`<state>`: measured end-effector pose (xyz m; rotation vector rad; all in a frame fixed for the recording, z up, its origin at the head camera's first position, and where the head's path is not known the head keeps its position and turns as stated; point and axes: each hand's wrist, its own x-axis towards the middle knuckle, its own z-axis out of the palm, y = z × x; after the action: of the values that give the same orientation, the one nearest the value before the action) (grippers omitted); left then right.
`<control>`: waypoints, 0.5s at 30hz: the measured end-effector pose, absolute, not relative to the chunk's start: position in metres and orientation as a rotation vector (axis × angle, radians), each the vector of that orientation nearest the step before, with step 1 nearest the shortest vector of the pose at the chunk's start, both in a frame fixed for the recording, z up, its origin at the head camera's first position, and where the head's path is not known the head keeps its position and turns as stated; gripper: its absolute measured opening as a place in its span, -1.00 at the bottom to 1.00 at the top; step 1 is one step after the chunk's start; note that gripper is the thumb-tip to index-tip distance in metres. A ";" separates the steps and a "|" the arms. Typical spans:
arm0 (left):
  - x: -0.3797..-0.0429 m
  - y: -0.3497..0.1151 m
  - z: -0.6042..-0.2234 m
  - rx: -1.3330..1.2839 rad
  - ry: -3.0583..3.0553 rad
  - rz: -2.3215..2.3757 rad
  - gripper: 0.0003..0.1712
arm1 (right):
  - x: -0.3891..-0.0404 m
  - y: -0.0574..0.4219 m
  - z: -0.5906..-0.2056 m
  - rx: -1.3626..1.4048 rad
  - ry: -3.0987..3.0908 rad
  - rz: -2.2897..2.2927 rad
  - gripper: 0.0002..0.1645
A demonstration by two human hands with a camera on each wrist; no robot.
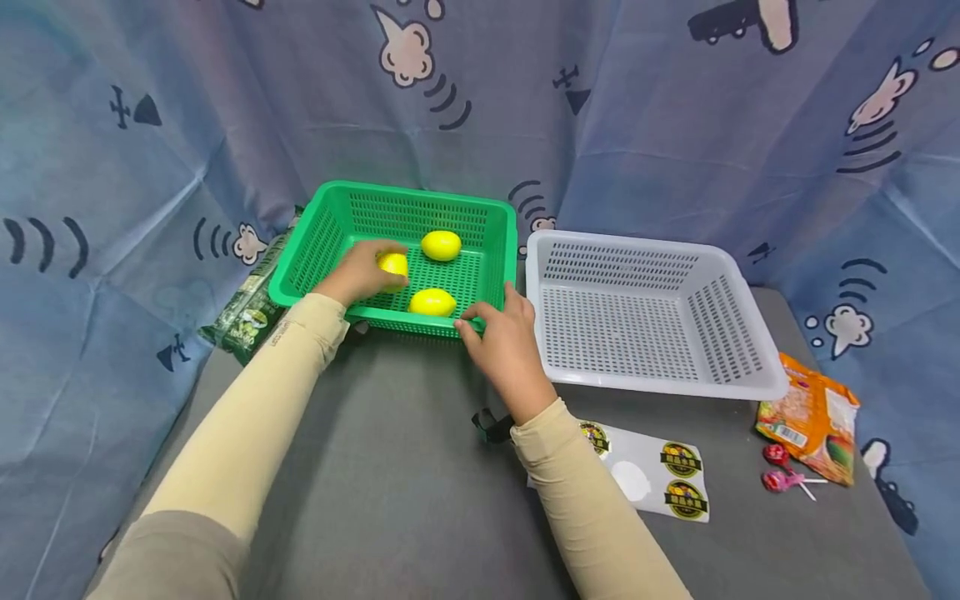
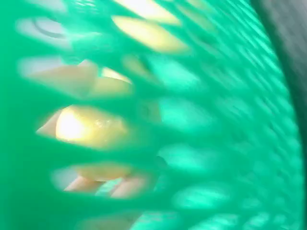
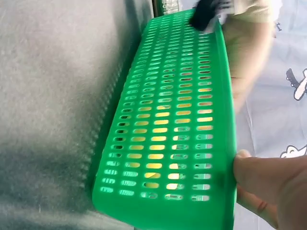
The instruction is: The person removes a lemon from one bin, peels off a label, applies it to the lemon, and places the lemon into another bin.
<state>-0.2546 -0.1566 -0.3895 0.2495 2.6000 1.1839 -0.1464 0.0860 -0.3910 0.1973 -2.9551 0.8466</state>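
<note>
Cream sleeves reach over a grey tabletop. Inside the green slotted plastic basket, left of its middle, the left hand has thumb and fingers curled round a lemon; whether it is raised off the basket floor, I cannot tell. A second lemon lies farther back, and a third lemon near the front wall. At the near right corner, the right hand pinches the basket's rim. Each lemon should handle as light and firm (lighter yet if it is an imitation), but its glossy skin may slip, so gripping round the middle, thumb opposing fingers, looks surest. The thin-walled basket probably flexes a little; its rim suits steadying. Just right stands a white slotted basket.
</note>
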 end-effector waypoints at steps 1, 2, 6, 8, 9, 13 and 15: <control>-0.246 -0.156 -0.383 0.249 2.602 1.283 -0.30 | -0.147 0.085 -0.392 0.209 -2.960 0.831 -0.71; -0.237 -0.155 -0.375 0.255 2.597 1.382 -0.29 | -0.147 0.085 -0.392 0.222 -2.962 0.817 -0.70; -0.187 -0.147 -0.347 0.314 2.578 1.592 -0.30 | -0.149 0.085 -0.393 0.238 -2.962 0.790 -0.69; -0.160 -0.141 -0.345 0.358 2.593 1.626 -0.30 | -0.149 0.086 -0.393 0.237 -2.964 0.781 -0.69; -0.146 -0.138 -0.347 0.367 2.606 1.626 -0.31 | -0.149 0.087 -0.393 0.235 -2.966 0.778 -0.69; -0.091 -0.117 -0.380 0.362 2.700 1.577 -0.32 | -0.150 0.088 -0.393 0.248 -2.976 0.766 -0.68; -0.068 -0.105 -0.406 0.343 2.749 1.469 -0.32 | -0.151 0.087 -0.393 0.259 -2.973 0.765 -0.68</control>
<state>-0.0676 -0.1047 -0.4064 0.3433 2.7495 1.4685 -0.1506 0.0869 -0.3931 0.2589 -2.9727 0.7654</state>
